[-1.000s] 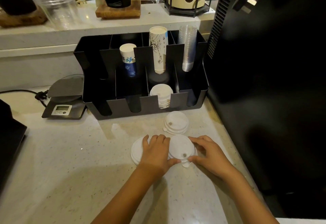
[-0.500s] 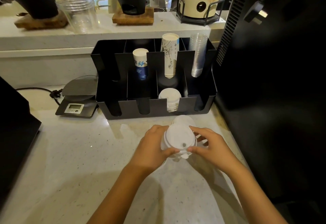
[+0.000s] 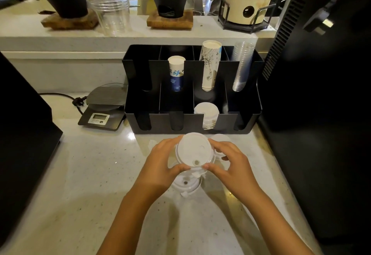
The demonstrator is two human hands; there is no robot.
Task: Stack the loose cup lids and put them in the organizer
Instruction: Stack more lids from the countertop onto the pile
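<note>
I hold a stack of white cup lids [image 3: 193,151] between both hands, lifted above the counter. My left hand [image 3: 160,164] grips its left side and my right hand [image 3: 230,164] grips its right side. More white lids [image 3: 185,184] lie on the counter right below the held stack, partly hidden by my hands. Another lid [image 3: 221,137] shows faintly behind my right hand. The black organizer [image 3: 192,121] stands just beyond, with a pile of white lids [image 3: 206,114] in its third front slot.
Paper cup stacks [image 3: 210,64] and clear cups [image 3: 242,66] fill the organizer's back row. A digital scale [image 3: 104,108] sits to its left. A large black machine [image 3: 321,74] walls the right side; another black appliance [image 3: 20,114] stands at the left.
Both hands gathered the lids from the counter and lifted them as a stack toward the organizer. The view shifted so the organizer sits further right and lower.
</note>
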